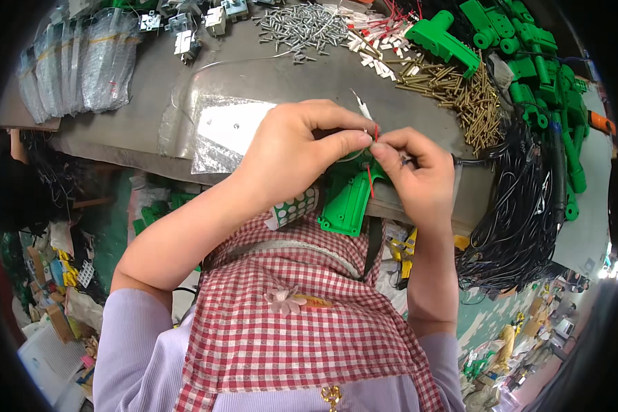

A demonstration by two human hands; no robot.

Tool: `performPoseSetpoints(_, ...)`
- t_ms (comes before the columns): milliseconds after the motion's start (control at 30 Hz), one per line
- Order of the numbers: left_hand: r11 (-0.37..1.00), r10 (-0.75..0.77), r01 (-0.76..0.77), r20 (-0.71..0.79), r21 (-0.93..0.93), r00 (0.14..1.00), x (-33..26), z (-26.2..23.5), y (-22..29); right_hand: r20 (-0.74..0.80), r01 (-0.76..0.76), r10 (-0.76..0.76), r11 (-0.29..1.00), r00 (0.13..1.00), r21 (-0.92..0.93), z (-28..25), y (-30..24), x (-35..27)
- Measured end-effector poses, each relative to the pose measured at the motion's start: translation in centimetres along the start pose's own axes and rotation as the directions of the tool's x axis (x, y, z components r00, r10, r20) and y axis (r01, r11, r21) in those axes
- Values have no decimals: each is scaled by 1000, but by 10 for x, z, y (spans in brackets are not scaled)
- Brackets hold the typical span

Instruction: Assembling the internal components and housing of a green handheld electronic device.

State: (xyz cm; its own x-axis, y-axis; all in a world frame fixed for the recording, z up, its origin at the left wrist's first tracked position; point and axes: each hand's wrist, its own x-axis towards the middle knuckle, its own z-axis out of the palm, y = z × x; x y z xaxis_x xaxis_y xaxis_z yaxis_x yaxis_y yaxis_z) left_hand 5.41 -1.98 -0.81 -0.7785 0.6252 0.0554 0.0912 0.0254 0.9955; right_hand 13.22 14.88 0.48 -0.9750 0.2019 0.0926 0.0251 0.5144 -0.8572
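Observation:
My left hand and my right hand meet fingertip to fingertip over the table's front edge. Both are closed in a pinch on the ends of thin wires, which the fingers partly cover. One red wire hangs below the fingertips, and a white sleeve with a thin lead sticks up behind them. Directly beneath lies a green plastic tool housing, its handle pointing toward me and its far part hidden by my hands. A black cable runs from beside my right hand to the right.
Silver screws, white sleeves with red wires and brass-coloured pins lie in heaps at the back. Green housings and black cables crowd the right. Plastic-wrapped packets and a clear bag are left.

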Motion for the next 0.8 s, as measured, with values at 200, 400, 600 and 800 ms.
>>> performPoseSetpoints(200,977,-201,203,35,-67,979,2,-3,8,25,69,-70,997,997,40,1,7,0)
performPoseSetpoints(400,979,-191,194,61,-59,980,9,1,7,61,15,-18,999,998,44,-5,9,2)
performPoseSetpoints(600,997,-51,54,65,-45,997,5,-2,0,-1,96,-96,995,995,-20,-7,-1,7)
performPoseSetpoints(800,973,195,-189,-36,132,980,14,26,-6,461,751,-598,455,656,-478,-44,0,14)
